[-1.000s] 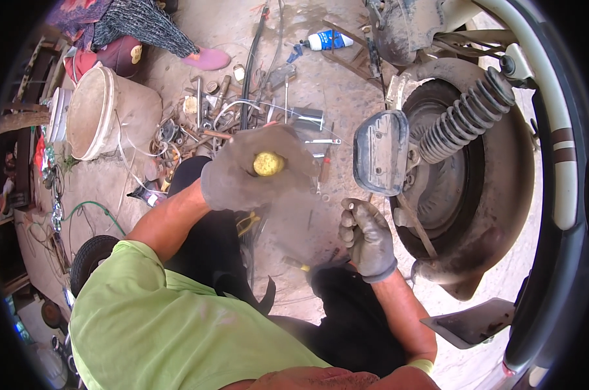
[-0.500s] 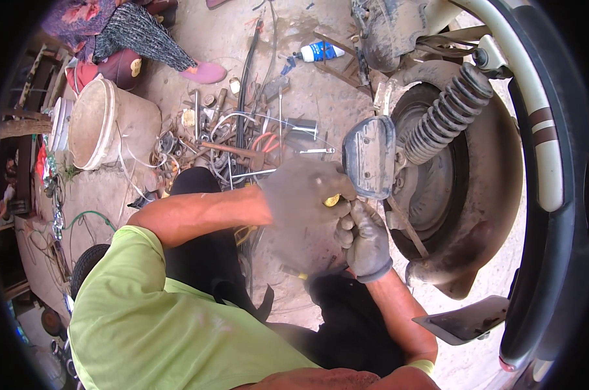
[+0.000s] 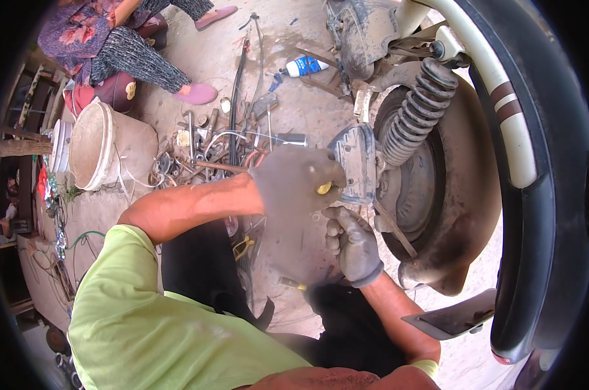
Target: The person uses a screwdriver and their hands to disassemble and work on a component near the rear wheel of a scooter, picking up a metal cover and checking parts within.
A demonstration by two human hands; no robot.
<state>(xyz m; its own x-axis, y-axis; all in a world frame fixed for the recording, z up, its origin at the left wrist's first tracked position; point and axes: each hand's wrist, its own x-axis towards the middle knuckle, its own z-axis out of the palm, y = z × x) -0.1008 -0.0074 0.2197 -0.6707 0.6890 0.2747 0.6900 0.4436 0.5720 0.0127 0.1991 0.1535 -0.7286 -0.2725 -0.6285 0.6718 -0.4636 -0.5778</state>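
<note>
My left hand (image 3: 294, 179), in a grey glove and blurred, is curled round a yellow tool handle (image 3: 323, 188) just left of a dusty footrest (image 3: 351, 162); the rest of that tool is hidden. Below it, my right hand (image 3: 353, 247), also gloved, has its fingertips pinched under the footrest; whatever they grip is too small to make out. Right of both hands are a coil shock absorber (image 3: 416, 110), a wheel (image 3: 414, 195) with a brown, dirty tyre, and a slanting rusty metal bar (image 3: 395, 227) near my right fingers.
Scattered tools and parts (image 3: 203, 136) lie on the concrete beside a dirty white bucket (image 3: 93, 143). A seated person (image 3: 138, 71) in patterned trousers is at the upper left. A blue-and-white bottle (image 3: 307, 65) lies further back. The vehicle's curved black-and-cream body (image 3: 528, 247) borders the right.
My left hand has swung rightward from the middle toward the footrest and my right hand, then lifted slightly. My right hand has shifted a little left and down. The view has shifted slightly.
</note>
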